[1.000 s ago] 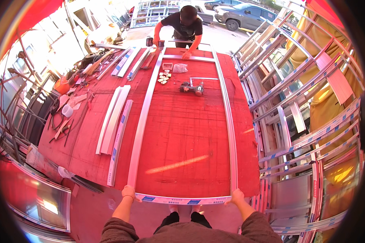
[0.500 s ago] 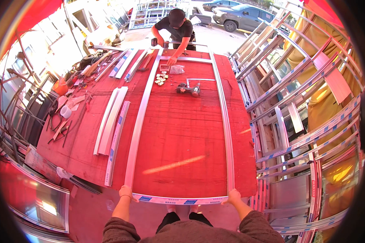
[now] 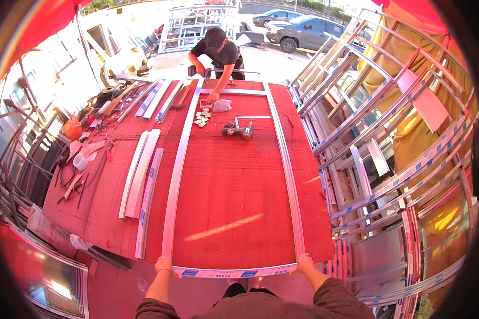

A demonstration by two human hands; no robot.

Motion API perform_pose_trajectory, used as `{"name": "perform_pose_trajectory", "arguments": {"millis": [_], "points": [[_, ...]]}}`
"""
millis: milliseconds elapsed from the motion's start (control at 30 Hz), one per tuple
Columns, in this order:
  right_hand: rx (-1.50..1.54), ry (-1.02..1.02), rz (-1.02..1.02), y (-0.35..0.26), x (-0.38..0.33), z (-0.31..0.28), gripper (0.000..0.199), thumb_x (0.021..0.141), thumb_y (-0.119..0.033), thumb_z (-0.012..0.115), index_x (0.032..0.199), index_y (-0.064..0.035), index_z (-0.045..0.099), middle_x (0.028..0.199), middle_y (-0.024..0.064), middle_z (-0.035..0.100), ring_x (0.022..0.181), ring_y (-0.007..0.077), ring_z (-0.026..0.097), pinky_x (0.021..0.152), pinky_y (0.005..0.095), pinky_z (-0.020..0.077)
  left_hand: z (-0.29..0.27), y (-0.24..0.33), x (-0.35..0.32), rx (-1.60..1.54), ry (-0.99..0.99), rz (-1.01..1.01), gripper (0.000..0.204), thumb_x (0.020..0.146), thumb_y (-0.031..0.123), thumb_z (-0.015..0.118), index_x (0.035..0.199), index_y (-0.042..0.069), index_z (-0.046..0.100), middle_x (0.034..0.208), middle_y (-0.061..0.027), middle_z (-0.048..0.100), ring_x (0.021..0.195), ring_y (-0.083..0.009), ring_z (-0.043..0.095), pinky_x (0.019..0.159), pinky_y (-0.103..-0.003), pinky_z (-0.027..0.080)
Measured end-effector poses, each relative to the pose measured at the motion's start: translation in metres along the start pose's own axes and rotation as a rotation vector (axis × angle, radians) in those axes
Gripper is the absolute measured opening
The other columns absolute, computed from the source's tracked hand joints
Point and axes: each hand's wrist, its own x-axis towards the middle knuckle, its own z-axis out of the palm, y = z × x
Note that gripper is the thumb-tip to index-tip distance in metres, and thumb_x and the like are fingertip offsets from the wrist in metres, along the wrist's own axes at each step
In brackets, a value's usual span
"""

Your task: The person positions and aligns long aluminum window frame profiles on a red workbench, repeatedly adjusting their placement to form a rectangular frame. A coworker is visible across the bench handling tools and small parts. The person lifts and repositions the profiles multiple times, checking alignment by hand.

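Note:
A long rectangular silver metal frame (image 3: 175,175) lies on the red tabletop, its near rail jutting out at the table's front edge. My left hand (image 3: 166,267) grips its near left corner, fingers wrapped round the rail. On the near right corner, my right hand (image 3: 305,263) is closed in the same way. Between my hands, the near rail (image 3: 223,273) carries white and blue protective film. Across the table a co-worker (image 3: 218,53) bends over the frame's far end, holding a power drill (image 3: 192,70) and reaching with the other hand to a small box (image 3: 205,103).
Inside the frame lie a cordless drill (image 3: 238,130), several small pale parts (image 3: 201,117), a plastic bag (image 3: 222,106) and a thin metal angle piece (image 3: 253,117). Loose profiles (image 3: 143,175) and tools (image 3: 77,175) cover the left side. Metal frames (image 3: 367,159) lean along the right.
The view has tilted up a little, so the table and frame sit lower and further left. Both my hands keep their grip on the corners. The co-worker's free hand has come closer to the small box.

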Motion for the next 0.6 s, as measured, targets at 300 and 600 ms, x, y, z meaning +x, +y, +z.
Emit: {"name": "perform_pose_trajectory", "arguments": {"millis": [300, 600], "points": [[-0.001, -0.012, 0.022, -0.007, -0.010, -0.003, 0.149, 0.043, -0.071, 0.085, 0.139, 0.0223, 0.019, 0.129, 0.0294, 0.053, 0.115, 0.0358, 0.059, 0.092, 0.0412, 0.0522, 0.004, 0.003, -0.003, 0.004, -0.009, 0.047, 0.145, 0.026, 0.072, 0.087, 0.130, -0.019, 0.040, 0.116, -0.0214, 0.064, 0.101, -0.0266, 0.069, 0.081, -0.036, 0.058], [-0.154, -0.179, 0.012, -0.015, -0.003, -0.017, 0.139, 0.045, -0.078, 0.079, 0.140, 0.0127, 0.035, 0.141, 0.0341, 0.040, 0.123, 0.0381, 0.055, 0.096, 0.0429, 0.0499, 0.007, 0.005, -0.004, -0.013, -0.046, -0.010, 0.154, 0.025, 0.072, 0.087, 0.135, -0.018, 0.029, 0.117, -0.0202, 0.063, 0.101, -0.0266, 0.069, 0.080, -0.038, 0.059]]}}
